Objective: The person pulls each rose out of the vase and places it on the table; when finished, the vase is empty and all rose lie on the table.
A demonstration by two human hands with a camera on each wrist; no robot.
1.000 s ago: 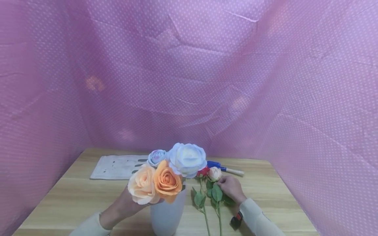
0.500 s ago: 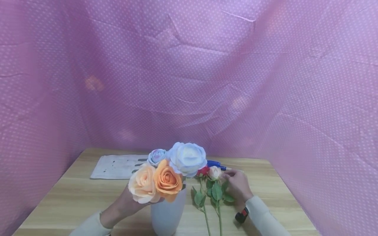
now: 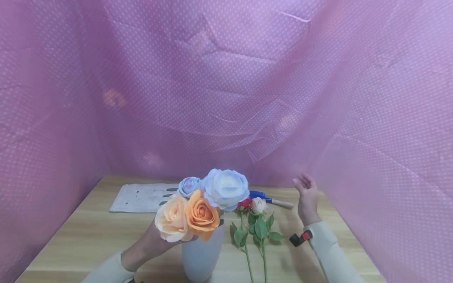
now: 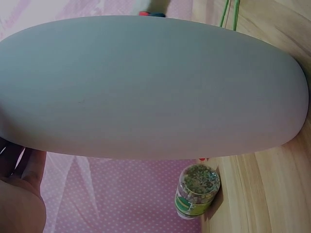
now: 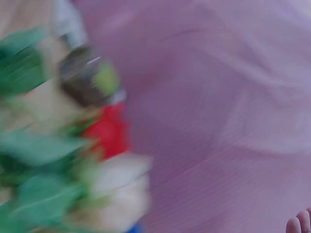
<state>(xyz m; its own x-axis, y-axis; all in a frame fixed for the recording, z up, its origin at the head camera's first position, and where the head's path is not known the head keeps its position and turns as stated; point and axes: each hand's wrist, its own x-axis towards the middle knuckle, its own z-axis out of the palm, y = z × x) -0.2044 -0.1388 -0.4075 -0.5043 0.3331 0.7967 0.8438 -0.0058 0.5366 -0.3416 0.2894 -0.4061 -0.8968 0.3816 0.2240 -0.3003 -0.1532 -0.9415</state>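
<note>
My left hand (image 3: 152, 241) holds a pale grey-white vase (image 3: 201, 259) near its top, partly hidden behind the blooms. In the left wrist view, fingers (image 4: 34, 167) curve against the vase's side. Two blue roses, one large (image 3: 226, 188) and one small (image 3: 189, 186), a peach rose (image 3: 172, 220) and an orange rose (image 3: 201, 215) stand above the vase mouth. Raised at the back right is my right hand (image 3: 307, 198), its fingers loosely bent with nothing in them. Left of it, a red rose (image 3: 245, 203) and a cream rose (image 3: 259, 205) lie on the table.
A white cloth (image 3: 141, 198) with dark marks lies at the back left. Behind the roses lies a blue-handled brush (image 3: 260, 195). The left wrist view shows a jar (image 4: 197, 191) with a green label at the table's edge. Pink dotted fabric (image 3: 226, 98) surrounds the table (image 3: 81, 239).
My right hand has left the cream rose and its leaves, rising away to the back right. My left hand and the vase with its flowers have stayed in place.
</note>
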